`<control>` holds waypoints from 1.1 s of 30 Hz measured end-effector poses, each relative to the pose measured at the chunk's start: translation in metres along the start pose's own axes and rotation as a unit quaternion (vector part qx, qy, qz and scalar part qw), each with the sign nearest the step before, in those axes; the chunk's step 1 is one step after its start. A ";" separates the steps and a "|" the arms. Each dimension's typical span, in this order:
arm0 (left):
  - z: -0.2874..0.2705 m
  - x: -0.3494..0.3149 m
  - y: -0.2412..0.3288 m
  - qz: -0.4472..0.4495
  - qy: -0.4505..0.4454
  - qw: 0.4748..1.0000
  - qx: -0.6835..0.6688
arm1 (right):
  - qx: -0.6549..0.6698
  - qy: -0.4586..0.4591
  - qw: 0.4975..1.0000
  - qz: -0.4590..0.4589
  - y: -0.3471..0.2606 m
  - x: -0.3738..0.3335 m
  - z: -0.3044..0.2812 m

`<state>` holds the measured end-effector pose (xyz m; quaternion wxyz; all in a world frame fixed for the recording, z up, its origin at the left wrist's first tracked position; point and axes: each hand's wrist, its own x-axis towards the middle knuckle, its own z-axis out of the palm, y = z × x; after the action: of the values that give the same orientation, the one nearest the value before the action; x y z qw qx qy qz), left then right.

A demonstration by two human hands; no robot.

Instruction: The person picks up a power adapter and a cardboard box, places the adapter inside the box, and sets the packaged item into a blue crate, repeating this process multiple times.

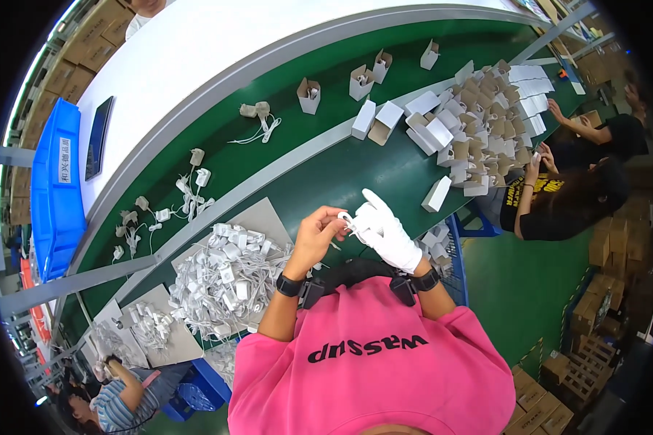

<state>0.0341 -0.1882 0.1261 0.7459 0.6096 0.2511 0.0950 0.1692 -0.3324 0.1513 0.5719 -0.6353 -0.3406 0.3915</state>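
Note:
My left hand (318,233), bare, pinches a small looped white cable (347,218) between its fingertips. My right hand (386,233), in a white glove, closes on the same cable from the other side, its index finger sticking out upward. Both hands meet above the front edge of the green worktop (319,185). Part of the cable is hidden by the fingers. Close to my left forearm lies a large heap of white power adapters with cables (228,279). A closed white carton (436,194) lies to the right of my gloved hand.
Many open white boxes (486,123) crowd the right side. Beyond a metal rail, a green conveyor belt (196,130) carries loose adapters and several upright boxes (309,96). A blue bin (54,188) stands far left. Co-workers sit at lower left (123,395) and right (559,196).

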 end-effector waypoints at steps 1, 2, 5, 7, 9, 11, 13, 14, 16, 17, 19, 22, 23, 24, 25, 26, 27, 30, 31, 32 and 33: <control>0.000 0.000 -0.001 0.012 0.000 0.999 -0.032 | -0.003 0.024 1.000 0.009 -0.002 0.000 0.002; 0.000 -0.001 -0.003 0.023 -0.001 0.998 -0.064 | -0.006 0.048 0.999 0.018 -0.004 0.001 0.003; 0.002 -0.001 -0.003 0.027 -0.006 0.996 -0.088 | -0.346 0.033 0.921 -0.178 -0.009 0.007 -0.005; 0.005 0.000 -0.002 0.011 -0.013 0.997 -0.070 | -0.499 0.022 0.824 -0.267 -0.012 0.007 -0.006; 0.004 0.000 0.000 0.018 -0.016 0.998 -0.059 | -0.300 -0.013 0.940 -0.160 -0.014 -0.001 -0.003; 0.002 -0.001 0.002 0.032 -0.019 0.999 -0.038 | -0.193 -0.031 0.976 -0.101 -0.013 -0.006 -0.003; 0.000 0.000 0.006 0.056 -0.018 0.998 0.019 | 0.107 -0.146 0.980 0.077 -0.010 -0.008 -0.008; 0.000 0.001 0.009 0.081 -0.023 0.994 0.074 | 0.252 -0.192 0.934 0.165 -0.010 -0.010 -0.011; 0.001 0.003 0.016 0.107 -0.026 0.986 0.128 | 0.281 -0.218 0.916 0.185 -0.003 -0.007 -0.019; 0.002 0.002 0.020 0.116 -0.025 0.978 0.174 | 0.311 -0.245 0.896 0.203 0.003 -0.003 -0.023; 0.002 0.000 0.024 0.136 -0.023 0.955 0.264 | 0.337 -0.274 0.873 0.220 0.016 0.004 -0.025; -0.002 0.002 0.015 0.064 -0.006 0.963 0.261 | -0.014 -0.245 0.968 0.053 0.034 0.009 -0.021; -0.005 0.004 0.011 0.027 0.001 0.965 0.259 | -0.017 -0.244 0.968 0.051 0.038 0.015 -0.022; -0.008 0.003 0.008 0.030 0.002 0.966 0.258 | 0.031 -0.204 0.976 0.073 0.039 0.020 -0.023; -0.014 0.002 0.005 -0.023 -0.006 0.976 0.217 | 0.080 -0.162 0.979 0.095 0.040 0.025 -0.024; -0.021 0.001 0.001 -0.078 -0.011 0.982 0.174 | 0.128 -0.123 0.977 0.118 0.038 0.030 -0.022; -0.024 0.003 -0.004 -0.133 -0.015 0.982 0.130 | 0.127 -0.128 0.977 0.118 0.035 0.035 -0.021; -0.031 0.018 -0.031 0.029 0.039 0.998 0.044 | 0.328 -0.138 0.907 0.226 0.017 0.047 -0.013; -0.029 0.024 -0.029 0.110 0.059 0.992 0.002 | 0.327 -0.139 0.907 0.228 0.018 0.050 -0.009; -0.027 0.030 -0.026 0.109 0.060 0.992 0.001 | 0.348 -0.150 0.897 0.226 0.020 0.055 -0.003; -0.022 0.038 -0.023 0.117 0.047 0.992 -0.014 | 0.369 -0.160 0.888 0.224 0.022 0.059 0.002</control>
<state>0.0519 -0.1583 0.0913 0.7253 0.6195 0.2114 0.2132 0.1939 -0.2818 0.1226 0.6001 -0.3662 -0.1073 0.7030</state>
